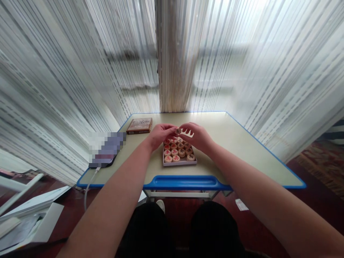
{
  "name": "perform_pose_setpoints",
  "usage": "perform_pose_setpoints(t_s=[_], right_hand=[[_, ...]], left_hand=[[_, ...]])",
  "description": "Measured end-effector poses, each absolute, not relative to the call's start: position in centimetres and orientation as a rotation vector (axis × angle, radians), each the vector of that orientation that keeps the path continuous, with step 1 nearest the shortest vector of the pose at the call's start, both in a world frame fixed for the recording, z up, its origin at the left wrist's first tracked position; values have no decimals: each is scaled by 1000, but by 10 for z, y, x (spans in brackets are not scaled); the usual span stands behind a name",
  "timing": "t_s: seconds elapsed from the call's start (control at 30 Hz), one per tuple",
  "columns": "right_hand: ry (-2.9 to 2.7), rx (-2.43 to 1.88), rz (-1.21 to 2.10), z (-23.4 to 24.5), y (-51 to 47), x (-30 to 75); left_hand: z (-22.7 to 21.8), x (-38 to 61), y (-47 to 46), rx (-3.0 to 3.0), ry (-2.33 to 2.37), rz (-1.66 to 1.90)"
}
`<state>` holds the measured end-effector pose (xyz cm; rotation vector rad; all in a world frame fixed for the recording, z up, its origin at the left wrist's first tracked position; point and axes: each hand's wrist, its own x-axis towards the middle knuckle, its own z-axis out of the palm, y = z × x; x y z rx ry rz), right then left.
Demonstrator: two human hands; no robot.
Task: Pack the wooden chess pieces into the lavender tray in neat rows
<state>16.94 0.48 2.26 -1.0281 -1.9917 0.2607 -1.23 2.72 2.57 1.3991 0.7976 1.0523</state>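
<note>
My left hand (pixel 161 135) is closed, its thumb and fingertips at the left edge of a round wooden xiangqi piece (pixel 177 131) with a dark character. My right hand (pixel 197 135) reaches the same piece from the right, index finger and thumb meeting at its edge while the other fingers curl apart. Just below both hands lies a shallow box tray (pixel 179 163) with rows of xiangqi pieces, red characters to the left and black ones to the right. A bare gap shows in its front row. My hands partly cover the tray's far rows.
The tray rests on a pale folding table (pixel 231 157) with blue edging and a moulded front groove. A flat brown box (pixel 139 125) lies at the back left. A pixelated device (pixel 109 148) with a white cable (pixel 91 182) sits at the left edge. Striped curtains (pixel 123 53) hang behind.
</note>
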Motion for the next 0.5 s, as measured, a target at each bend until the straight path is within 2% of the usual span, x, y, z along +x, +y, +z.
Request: perform_pose_setpoints(t_s=[0.5], right_hand=[[-2012,-966,197,23,2,168]], left_hand=[[34,-16,23,1455,791,1036]])
